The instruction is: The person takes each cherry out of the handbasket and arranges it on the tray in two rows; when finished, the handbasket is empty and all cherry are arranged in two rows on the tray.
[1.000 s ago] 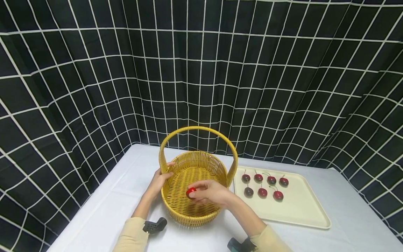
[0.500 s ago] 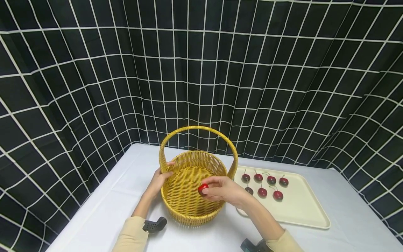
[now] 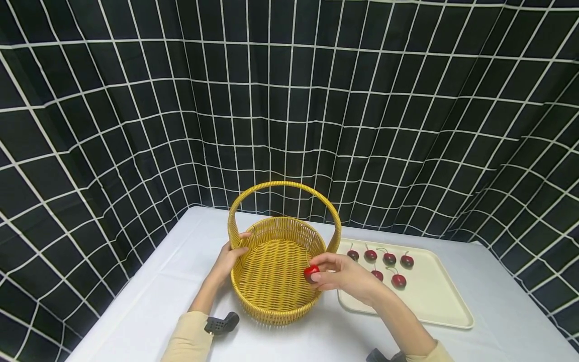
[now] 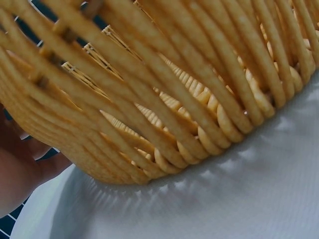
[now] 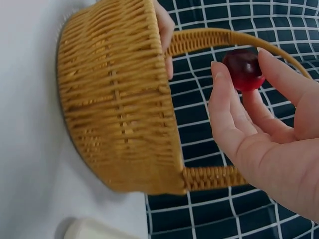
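A yellow wicker basket (image 3: 271, 286) with a tall arched handle stands on the white table. My left hand (image 3: 226, 262) grips its left side at the foot of the handle, thumb over the rim. The left wrist view shows part of that hand (image 4: 20, 164) beside the woven wall (image 4: 164, 99). Over the basket's right rim, my right hand (image 3: 348, 277) pinches a dark red cherry (image 3: 310, 273) between thumb and fingertips. From the right wrist, the cherry (image 5: 243, 69) appears above rim height, held away from the wicker.
To the right lies a cream tray (image 3: 434, 301) bearing several cherries (image 3: 399, 280) with stems, set in two rows; my right hand and forearm hide part of it. A black curtain (image 3: 289, 110) with white grid lines hangs behind the table.
My right hand has moved right with the cherry, from above the middle of the basket to its right rim, covering more of the tray's left side. My left hand stays on the basket.
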`<state>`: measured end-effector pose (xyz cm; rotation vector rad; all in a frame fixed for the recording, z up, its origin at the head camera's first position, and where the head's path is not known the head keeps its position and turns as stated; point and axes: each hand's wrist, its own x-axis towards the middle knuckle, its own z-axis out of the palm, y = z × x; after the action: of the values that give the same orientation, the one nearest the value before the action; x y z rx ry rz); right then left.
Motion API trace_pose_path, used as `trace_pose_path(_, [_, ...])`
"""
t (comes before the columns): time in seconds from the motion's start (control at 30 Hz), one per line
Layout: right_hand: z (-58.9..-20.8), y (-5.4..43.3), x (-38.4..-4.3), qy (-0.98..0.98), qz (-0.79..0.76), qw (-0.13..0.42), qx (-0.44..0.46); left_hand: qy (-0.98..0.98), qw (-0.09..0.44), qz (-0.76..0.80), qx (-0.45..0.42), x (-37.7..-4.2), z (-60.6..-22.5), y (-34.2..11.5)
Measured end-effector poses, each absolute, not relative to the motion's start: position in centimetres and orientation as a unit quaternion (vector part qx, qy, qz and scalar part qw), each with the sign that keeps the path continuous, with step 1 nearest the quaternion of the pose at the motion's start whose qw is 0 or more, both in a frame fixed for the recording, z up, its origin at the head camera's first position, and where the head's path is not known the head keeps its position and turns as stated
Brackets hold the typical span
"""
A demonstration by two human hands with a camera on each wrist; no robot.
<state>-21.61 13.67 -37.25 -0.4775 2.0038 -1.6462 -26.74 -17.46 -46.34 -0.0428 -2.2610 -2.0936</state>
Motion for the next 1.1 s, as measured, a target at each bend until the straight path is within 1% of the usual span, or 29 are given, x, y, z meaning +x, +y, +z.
trace_pose_path(0.2, [-37.6,15.6,-21.2,0.756,-0.577,0.250,-0.184,-0.737,0.032,-0.675,-0.015,-26.7,-46.4,-17.5])
trace_pose_path(0.43, [-38.5,18.1,-20.5,0.763,-0.572,0.250,-0.170,-0.748,0.059,-0.660,-0.032,-26.5,-46.4,-17.5])
trace_pose_path(0.63, [-39.7,20.3,-20.3,0.777,-0.568,0.237,-0.132,-0.742,0.038,-0.669,-0.017,-26.9,-46.6,-17.6])
trace_pose_path(0.73, [-40.4,21.8,-20.2,0.768,-0.582,0.239,-0.118,-0.738,0.035,-0.674,-0.014,-26.9,-46.6,-17.5])
trace_pose_path(0.93, [-41.3,24.9,-20.6,0.718,-0.638,0.249,-0.120,-0.727,0.033,-0.686,-0.019,-26.8,-46.2,-17.4])
trace_pose_path(1.1, [-41.8,27.5,-21.2,0.719,-0.645,0.236,-0.104,-0.729,0.021,-0.684,-0.023,-25.3,-44.0,-17.0])
